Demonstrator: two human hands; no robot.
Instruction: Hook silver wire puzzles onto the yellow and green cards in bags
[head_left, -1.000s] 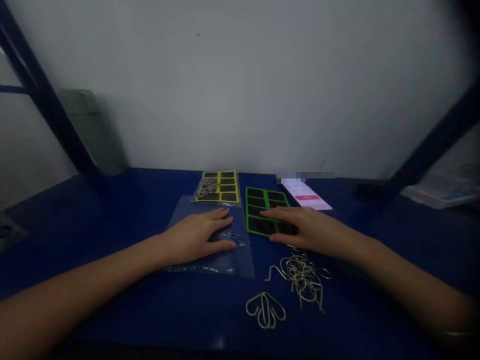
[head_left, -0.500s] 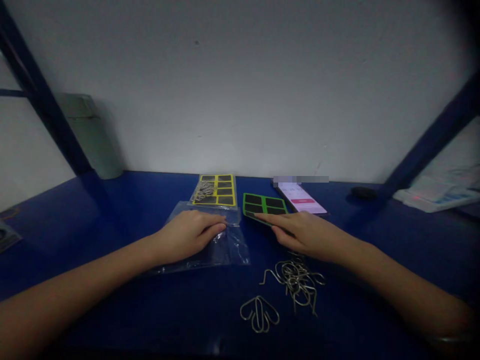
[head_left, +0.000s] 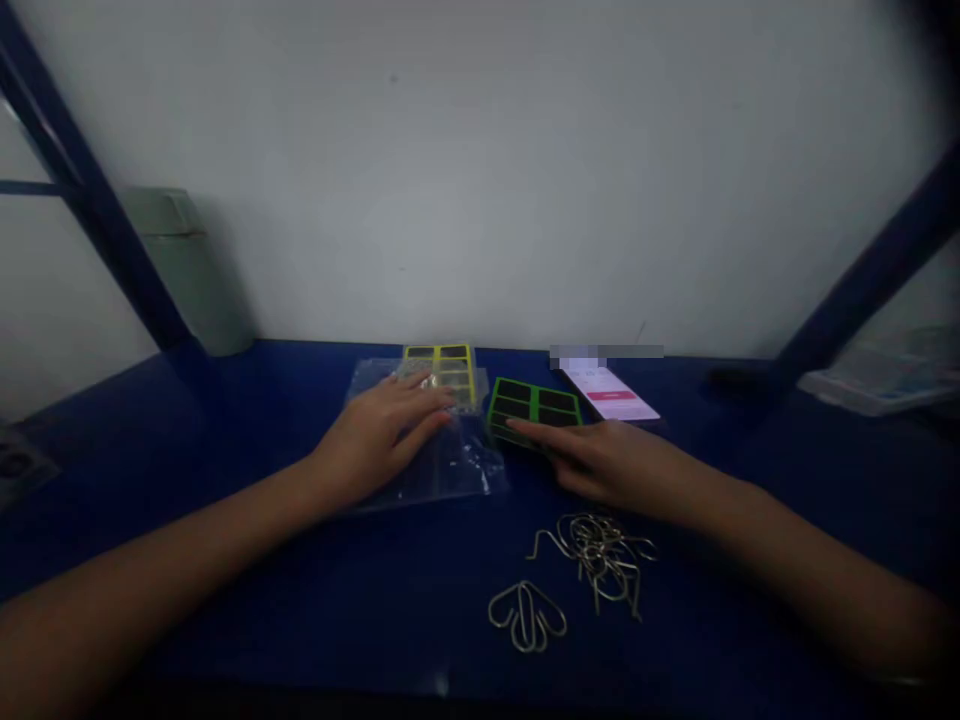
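Lying under left fingers (head_left: 424, 403): clear bag (head_left: 442, 468)

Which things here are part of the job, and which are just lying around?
In the job, apparently:
clear bag under the left hand
green-framed card in the right hand
yellow-framed card
bent metal wires

Just lying about, likely:
phone
green bottle

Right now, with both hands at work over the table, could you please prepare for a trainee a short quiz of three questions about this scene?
1. Which hand touches the clear plastic bag?
2. True or false: the wire tangle lies to the right of the separate looped wire shape.
3. Fill in: the right hand touches the sheet with a ____ border.

Key: 1. Left hand. 2. True. 3. Green.
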